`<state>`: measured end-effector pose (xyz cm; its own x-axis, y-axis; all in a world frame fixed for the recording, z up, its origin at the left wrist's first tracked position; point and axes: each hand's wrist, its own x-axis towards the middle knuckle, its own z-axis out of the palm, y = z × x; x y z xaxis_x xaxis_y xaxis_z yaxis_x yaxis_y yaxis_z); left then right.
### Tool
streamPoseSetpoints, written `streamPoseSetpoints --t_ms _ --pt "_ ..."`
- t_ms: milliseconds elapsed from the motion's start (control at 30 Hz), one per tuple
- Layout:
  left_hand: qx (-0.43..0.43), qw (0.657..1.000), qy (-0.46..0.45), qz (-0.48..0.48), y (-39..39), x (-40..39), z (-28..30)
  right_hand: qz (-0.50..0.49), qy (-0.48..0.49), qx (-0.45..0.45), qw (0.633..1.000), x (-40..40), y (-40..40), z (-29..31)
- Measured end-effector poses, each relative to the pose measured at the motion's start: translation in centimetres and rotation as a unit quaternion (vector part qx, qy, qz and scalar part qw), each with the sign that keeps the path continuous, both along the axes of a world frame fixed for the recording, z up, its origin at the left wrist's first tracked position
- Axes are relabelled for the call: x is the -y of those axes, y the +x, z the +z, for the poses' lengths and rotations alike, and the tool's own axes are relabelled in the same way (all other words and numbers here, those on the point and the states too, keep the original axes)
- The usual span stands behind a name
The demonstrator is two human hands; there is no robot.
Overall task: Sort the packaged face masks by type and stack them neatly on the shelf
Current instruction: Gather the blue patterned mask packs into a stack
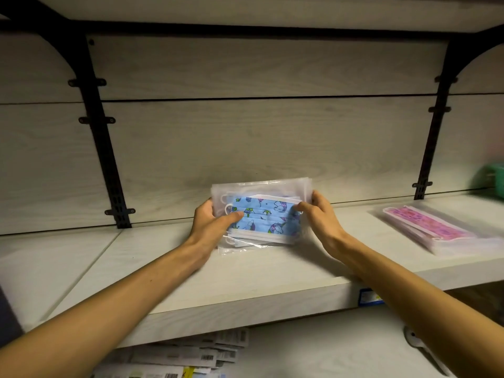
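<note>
Two bare hands hold a stack of clear plastic packets of blue unicorn-print face masks point(261, 216) by its short ends. The left hand point(211, 223) grips the left end, thumb curled over the front and fingers tucked out of sight behind. The right hand point(316, 214) pinches the right end between thumb in front and curled fingers along the edge. The stack is tilted up towards the camera, its lower edge resting on a pale wood-grain shelf point(245, 276), roughly at the middle of the board and near the back panel point(245, 137), which has the same pale grain. To the right of the blue stack, well apart from it, a stack of pink-print mask packets point(428, 230) lies flat on the same shelf. Further right, a green object point(491, 181) is blurred and cut off by the picture's edge. Black metal brackets point(103, 132) run up the back panel on either side of the blue stack. Below the shelf's front edge, barcoded packages point(191, 356) lie partly hidden, and a small blue label point(368, 297) sits on the edge, too small to read
</note>
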<state>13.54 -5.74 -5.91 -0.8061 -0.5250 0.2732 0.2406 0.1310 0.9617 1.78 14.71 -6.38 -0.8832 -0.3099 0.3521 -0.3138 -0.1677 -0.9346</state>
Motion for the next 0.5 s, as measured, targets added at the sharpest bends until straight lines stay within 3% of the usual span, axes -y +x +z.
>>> streamPoseSetpoints --t_ms 200,333,433,500 --pt "-0.016 0.997 -0.070 0.024 0.3 0.5 2.3 0.016 0.143 -0.093 0.985 -2.1 -0.6 3.0" --pt "-0.033 0.982 -0.185 0.014 0.5 0.9 4.7 0.024 0.182 -0.157 0.970 -3.1 -0.8 6.1" --pt "-0.033 0.956 -0.291 0.001 0.3 0.8 7.0 0.010 0.223 -0.255 0.941 -3.0 -0.6 9.5" --pt "-0.028 0.928 -0.371 0.001 0.4 0.1 8.9 0.027 0.311 -0.294 0.903 -2.5 -0.1 11.1"
